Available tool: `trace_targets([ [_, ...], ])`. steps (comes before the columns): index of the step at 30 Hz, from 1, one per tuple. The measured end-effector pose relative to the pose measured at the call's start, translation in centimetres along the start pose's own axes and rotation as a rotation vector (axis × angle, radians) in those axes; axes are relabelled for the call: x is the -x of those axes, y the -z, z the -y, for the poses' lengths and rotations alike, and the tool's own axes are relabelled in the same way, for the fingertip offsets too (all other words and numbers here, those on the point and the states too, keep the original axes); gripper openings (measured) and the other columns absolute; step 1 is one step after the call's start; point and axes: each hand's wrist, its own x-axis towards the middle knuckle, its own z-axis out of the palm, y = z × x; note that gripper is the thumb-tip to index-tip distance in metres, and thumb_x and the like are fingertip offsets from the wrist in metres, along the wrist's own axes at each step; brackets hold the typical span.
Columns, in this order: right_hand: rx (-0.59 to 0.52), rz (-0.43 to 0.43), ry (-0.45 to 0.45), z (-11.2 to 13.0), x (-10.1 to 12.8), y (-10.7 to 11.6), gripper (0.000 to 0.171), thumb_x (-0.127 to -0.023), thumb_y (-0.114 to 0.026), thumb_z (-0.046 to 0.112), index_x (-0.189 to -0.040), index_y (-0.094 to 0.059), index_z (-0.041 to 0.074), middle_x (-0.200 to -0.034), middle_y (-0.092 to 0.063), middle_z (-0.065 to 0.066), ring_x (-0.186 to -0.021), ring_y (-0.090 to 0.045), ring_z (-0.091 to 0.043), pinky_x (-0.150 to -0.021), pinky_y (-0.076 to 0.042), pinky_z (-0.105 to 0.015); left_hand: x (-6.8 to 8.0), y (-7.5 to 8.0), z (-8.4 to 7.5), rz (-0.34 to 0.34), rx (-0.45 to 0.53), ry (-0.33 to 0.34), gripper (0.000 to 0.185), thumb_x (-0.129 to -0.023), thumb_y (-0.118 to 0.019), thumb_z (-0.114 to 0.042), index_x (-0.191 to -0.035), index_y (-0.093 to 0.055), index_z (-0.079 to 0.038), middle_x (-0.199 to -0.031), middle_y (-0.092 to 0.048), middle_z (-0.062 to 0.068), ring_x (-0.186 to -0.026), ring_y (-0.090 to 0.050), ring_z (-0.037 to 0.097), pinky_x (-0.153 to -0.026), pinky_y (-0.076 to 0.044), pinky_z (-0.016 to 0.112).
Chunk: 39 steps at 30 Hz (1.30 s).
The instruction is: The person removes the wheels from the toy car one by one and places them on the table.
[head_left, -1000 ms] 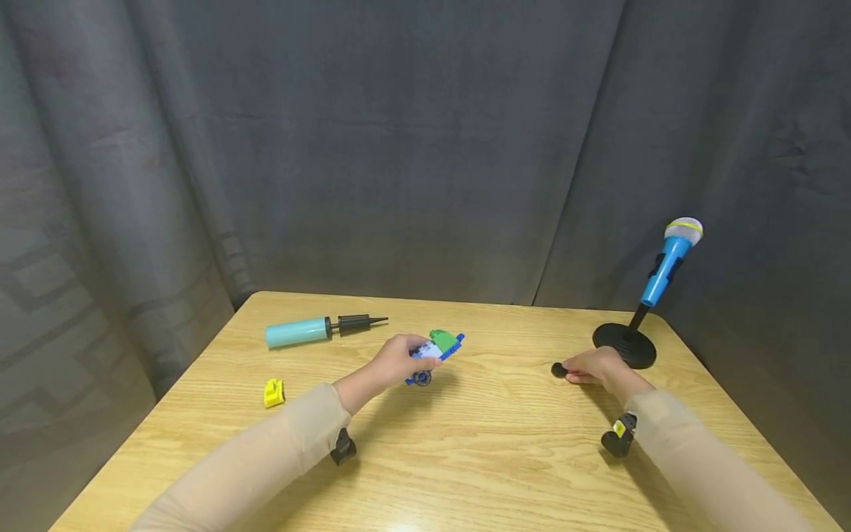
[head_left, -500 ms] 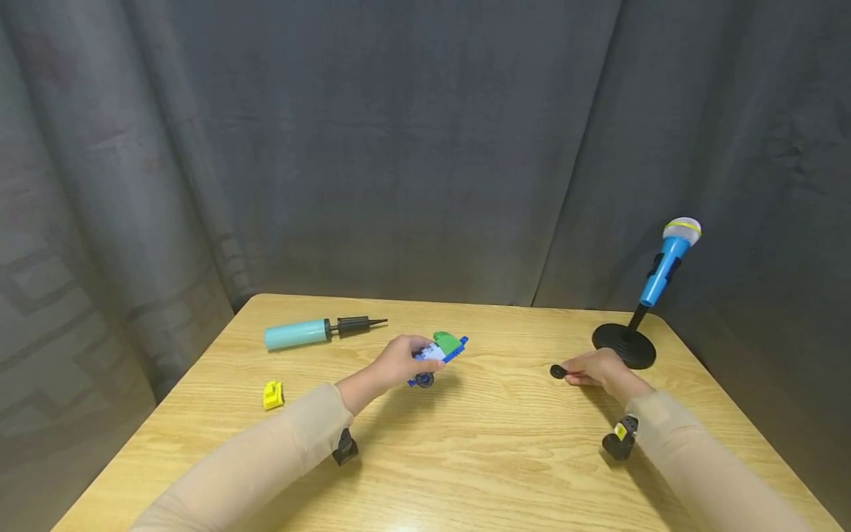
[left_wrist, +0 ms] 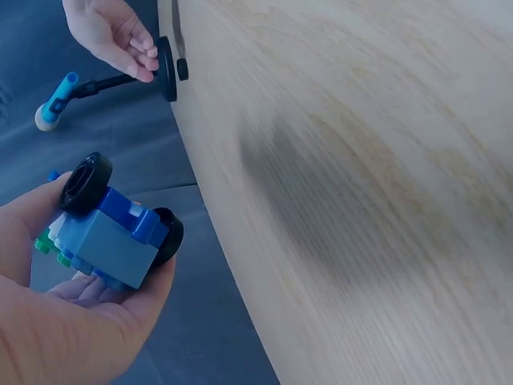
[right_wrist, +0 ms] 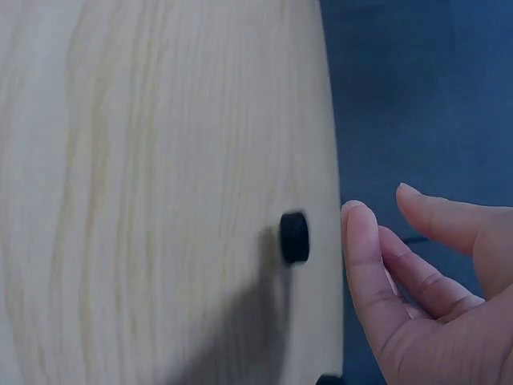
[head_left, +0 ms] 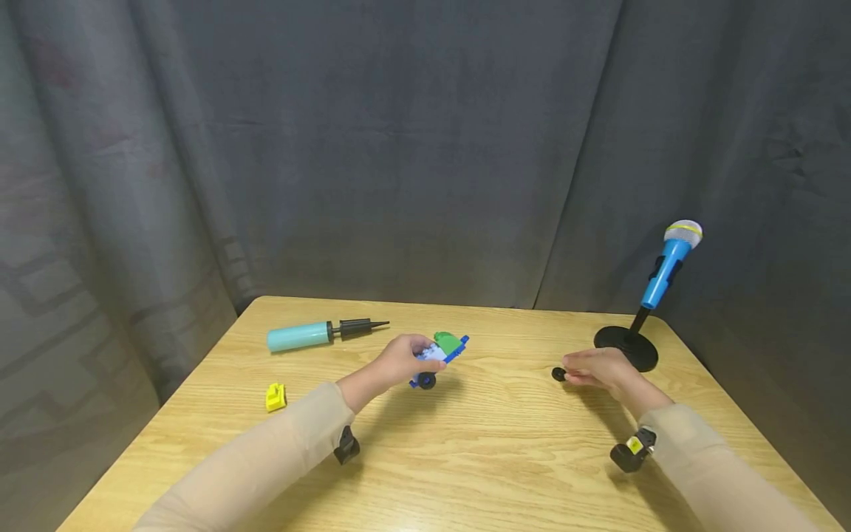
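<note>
Blue toy [left_wrist: 118,242] apparently shows both wheels [left_wrist: 88,183] only in left-wrist view.

Block-built toy vehicle [left_wrist: 116,241]: light blue, blue, green; black wheels; tilted, green end higher, gripped by left hand [head_left: 402,362] below centre of head view. Small black wheel [right_wrist: 294,238]: lower right there, beside right hand [head_left: 598,367], untouched.

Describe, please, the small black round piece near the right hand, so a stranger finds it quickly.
On the wooden table, find the microphone stand at far right. Left of its base, beside the right hand, is the black disc. Unlike that base, it is tiny and supports nothing.
</note>
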Motion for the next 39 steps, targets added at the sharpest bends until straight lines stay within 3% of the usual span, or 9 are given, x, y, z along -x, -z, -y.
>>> trace_targets([
  [3,-0.019,0.026,0.027,0.6,0.4,-0.7,0.052,-0.095,-0.061,0.006,-0.132,-0.039,-0.024,-0.103,-0.069,-0.016,-0.079,-0.071,-0.011,-0.075,-0.057,-0.025,-0.1,0.1,-0.1,0.012,0.004,0.006,0.053,-0.082,-0.078,-0.027,-0.123,-0.06,0.0,-0.116,-0.066,0.014,-0.095,-0.062,0.018,-0.081,-0.053,0.032],
  [7,-0.057,0.058,0.046,1.2,0.8,-2.0,0.051,-0.095,-0.059,0.006,-0.132,-0.039,-0.024,-0.094,-0.07,-0.009,-0.078,-0.07,-0.012,-0.076,-0.057,-0.026,-0.3,0.1,0.0,0.042,0.003,0.009,0.054,-0.082,-0.079,-0.027,-0.124,-0.059,0.002,-0.11,-0.067,0.012,-0.09,-0.062,0.017,-0.078,-0.053,0.031],
  [14,-0.026,0.104,0.091,2.2,1.5,-4.0,0.053,-0.096,-0.06,0.011,-0.131,-0.041,-0.023,-0.106,-0.069,-0.019,-0.087,-0.071,-0.017,-0.082,-0.057,-0.03,-0.4,0.2,0.0,0.067,0.009,0.013,0.055,-0.084,-0.077,-0.026,-0.128,-0.058,0.002,-0.112,-0.067,0.013,-0.091,-0.063,0.016,-0.079,-0.053,0.032],
  [21,-0.026,0.186,0.124,3.7,2.3,-6.3,0.052,-0.094,-0.062,0.015,-0.129,-0.045,-0.02,-0.103,-0.071,-0.016,-0.094,-0.07,-0.024,-0.087,-0.055,-0.035,-0.6,0.2,-0.2,0.092,0.022,0.015,0.051,-0.086,-0.075,-0.027,-0.125,-0.06,0.002,-0.104,-0.068,0.01,-0.087,-0.064,0.015,-0.078,-0.053,0.032],
  [28,-0.029,0.26,0.167,5.2,3.0,-9.0,0.049,-0.094,-0.062,0.017,-0.125,-0.049,-0.019,-0.099,-0.072,-0.016,-0.089,-0.072,-0.021,-0.083,-0.057,-0.033,-1.2,0.3,-0.4,0.1,0.026,-0.013,0.051,-0.088,-0.072,-0.031,-0.126,-0.059,0.001,-0.105,-0.067,0.009,-0.087,-0.063,0.015,-0.079,-0.053,0.032],
  [35,-0.035,0.33,0.164,5.7,3.1,-11.7,0.046,-0.094,-0.063,0.019,-0.121,-0.054,-0.017,-0.102,-0.071,-0.021,-0.089,-0.072,-0.022,-0.083,-0.057,-0.034,-1.6,0.2,-0.3,0.128,0.031,-0.072,0.025,-0.09,-0.07,-0.028,-0.095,-0.064,-0.004,-0.082,-0.063,0.002,-0.073,-0.058,0.012,-0.069,-0.048,0.027],
  [39,-0.034,0.345,0.176,5.8,2.9,-12.5,0.048,-0.094,-0.064,0.02,-0.122,-0.054,-0.017,-0.104,-0.07,-0.023,-0.091,-0.071,-0.025,-0.085,-0.056,-0.037,-2.0,0.1,-0.4,0.131,0.037,-0.109,0.025,-0.089,-0.071,-0.028,-0.092,-0.063,-0.005,-0.078,-0.062,0.0,-0.071,-0.056,0.011,-0.066,-0.047,0.026],
])
